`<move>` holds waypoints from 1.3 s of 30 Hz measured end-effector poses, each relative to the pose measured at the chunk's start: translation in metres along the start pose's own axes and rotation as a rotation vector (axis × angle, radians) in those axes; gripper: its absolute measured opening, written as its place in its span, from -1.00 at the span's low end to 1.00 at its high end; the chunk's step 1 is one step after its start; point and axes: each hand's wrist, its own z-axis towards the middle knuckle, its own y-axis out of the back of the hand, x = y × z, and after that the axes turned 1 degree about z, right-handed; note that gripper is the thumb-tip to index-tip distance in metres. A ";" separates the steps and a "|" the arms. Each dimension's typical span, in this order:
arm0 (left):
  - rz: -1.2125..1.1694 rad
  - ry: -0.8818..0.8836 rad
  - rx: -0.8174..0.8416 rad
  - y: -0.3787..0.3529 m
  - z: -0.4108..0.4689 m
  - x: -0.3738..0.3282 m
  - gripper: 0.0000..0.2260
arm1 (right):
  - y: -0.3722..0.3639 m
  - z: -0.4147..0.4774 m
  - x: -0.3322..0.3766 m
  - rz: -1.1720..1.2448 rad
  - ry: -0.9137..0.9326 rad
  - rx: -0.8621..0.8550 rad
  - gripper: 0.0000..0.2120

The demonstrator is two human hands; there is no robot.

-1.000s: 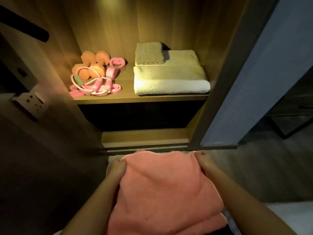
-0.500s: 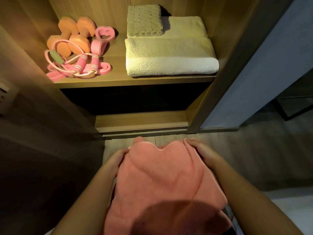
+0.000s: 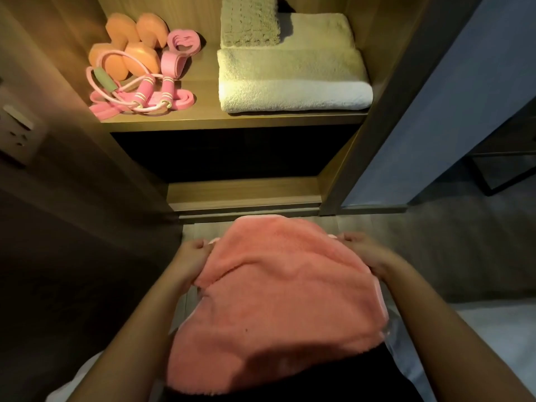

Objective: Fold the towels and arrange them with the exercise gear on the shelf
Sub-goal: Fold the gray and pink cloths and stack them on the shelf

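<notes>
A pink towel (image 3: 278,300) lies draped over my lap, its far part folded toward me. My left hand (image 3: 191,259) grips its left edge and my right hand (image 3: 362,250) grips its right edge. On the lit wooden shelf (image 3: 232,120) above, a folded white towel (image 3: 293,79) lies at the right with a small grey knitted cloth (image 3: 249,21) on its back part. At the shelf's left sit orange dumbbells (image 3: 130,44), a pink grip ring (image 3: 181,50) and a pink skipping rope with bands (image 3: 139,97).
Below the lit shelf is a dark compartment (image 3: 232,152) and a low wooden ledge (image 3: 243,192). A blue-grey panel (image 3: 452,111) stands to the right, a wall socket (image 3: 17,134) to the left. Grey floor (image 3: 449,256) spreads at the right.
The towel's far edge has been brought toward me into a fold, my hands shifting lower along its sides. The view has dipped and moved closer to the shelf.
</notes>
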 end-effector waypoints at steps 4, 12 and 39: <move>0.050 0.010 0.025 0.011 -0.031 0.023 -0.71 | 0.014 -0.038 -0.026 0.006 0.019 0.059 -0.76; 0.299 -0.196 -0.222 0.004 -0.033 0.027 -0.81 | 0.003 -0.048 -0.028 -0.106 0.095 -0.150 -0.79; -0.030 0.011 0.001 0.002 0.025 0.020 -0.79 | -0.001 0.003 -0.026 0.190 -0.031 -0.030 -0.75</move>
